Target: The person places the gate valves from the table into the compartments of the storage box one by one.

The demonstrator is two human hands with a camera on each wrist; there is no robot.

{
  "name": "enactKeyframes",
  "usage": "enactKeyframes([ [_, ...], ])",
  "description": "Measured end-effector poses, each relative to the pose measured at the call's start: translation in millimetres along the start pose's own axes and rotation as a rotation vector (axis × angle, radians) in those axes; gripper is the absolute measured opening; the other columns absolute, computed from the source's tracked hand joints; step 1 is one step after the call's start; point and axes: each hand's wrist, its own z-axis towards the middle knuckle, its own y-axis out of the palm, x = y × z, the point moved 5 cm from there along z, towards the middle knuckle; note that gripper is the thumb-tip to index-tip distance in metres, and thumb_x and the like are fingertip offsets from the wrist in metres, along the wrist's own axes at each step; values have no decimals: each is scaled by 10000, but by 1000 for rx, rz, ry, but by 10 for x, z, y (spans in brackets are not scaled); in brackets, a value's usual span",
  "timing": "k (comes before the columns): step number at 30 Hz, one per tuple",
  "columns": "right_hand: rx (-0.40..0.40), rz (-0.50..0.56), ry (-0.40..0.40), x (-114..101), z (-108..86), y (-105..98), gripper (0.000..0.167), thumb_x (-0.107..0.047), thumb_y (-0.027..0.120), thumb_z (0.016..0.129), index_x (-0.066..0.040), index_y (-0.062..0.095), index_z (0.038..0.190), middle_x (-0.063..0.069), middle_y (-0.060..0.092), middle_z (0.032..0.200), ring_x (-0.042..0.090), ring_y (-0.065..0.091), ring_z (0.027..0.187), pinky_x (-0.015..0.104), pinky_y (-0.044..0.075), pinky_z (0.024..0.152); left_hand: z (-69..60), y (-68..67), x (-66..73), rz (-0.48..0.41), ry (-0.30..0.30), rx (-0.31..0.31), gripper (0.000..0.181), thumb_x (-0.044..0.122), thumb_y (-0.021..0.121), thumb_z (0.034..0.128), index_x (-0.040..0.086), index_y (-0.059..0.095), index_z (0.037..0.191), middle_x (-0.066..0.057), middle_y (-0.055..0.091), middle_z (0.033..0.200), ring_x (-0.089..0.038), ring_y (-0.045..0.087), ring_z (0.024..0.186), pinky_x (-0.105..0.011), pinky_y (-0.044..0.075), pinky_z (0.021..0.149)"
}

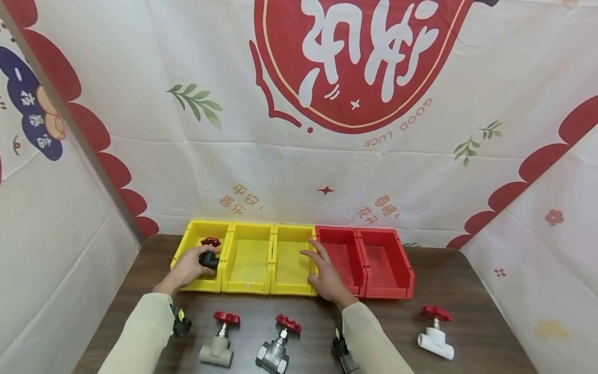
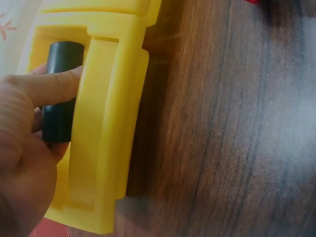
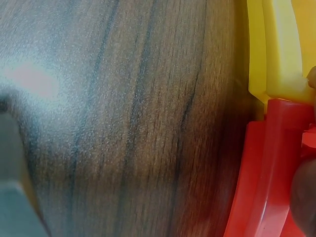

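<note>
In the leftmost yellow bin, my left hand grips a black valve with a red handwheel. The left wrist view shows the thumb laid across its black pipe body, just inside the bin's front wall. My right hand is over the wall between the third yellow bin and the first red bin. Its fingers are spread and loosely bent, with nothing between them. Only bits of that hand show at the edge of the right wrist view.
A grey valve, a metal valve and a white valve lie on the wooden table. Another item is partly hidden by the right sleeve. A middle yellow bin and a second red bin complete the row.
</note>
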Motion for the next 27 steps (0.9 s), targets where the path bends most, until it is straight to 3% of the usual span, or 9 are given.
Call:
enactKeyframes([
  [8, -3, 13, 11, -17, 1, 2, 647, 17, 662, 810, -247, 498, 1377, -193, 73, 1553, 238, 273, 1374, 405, 446, 953, 27, 44, -46, 37, 13, -19, 508, 42, 795, 745, 69, 617, 1220, -223, 520, 1325, -409, 442, 1220, -601, 310, 1003],
  [14, -18, 17, 7, -43, 1, -18, 647, 0, 665, 819, -242, 480, 1390, -140, 71, 1568, 216, 278, 1365, 411, 441, 958, 32, 56, -64, 64, 7, -20, 520, 54, 809, 734, 59, 619, 1218, -229, 527, 1312, -414, 456, 1200, -605, 309, 1001],
  [27, -20, 27, 22, -15, -14, -16, 664, -8, 674, 818, -240, 462, 1403, -152, 79, 1565, 192, 276, 1363, 401, 430, 971, 62, 88, -75, 70, 18, -27, 488, 47, 809, 733, 66, 624, 1185, -210, 545, 1256, -385, 485, 1150, -594, 336, 986],
])
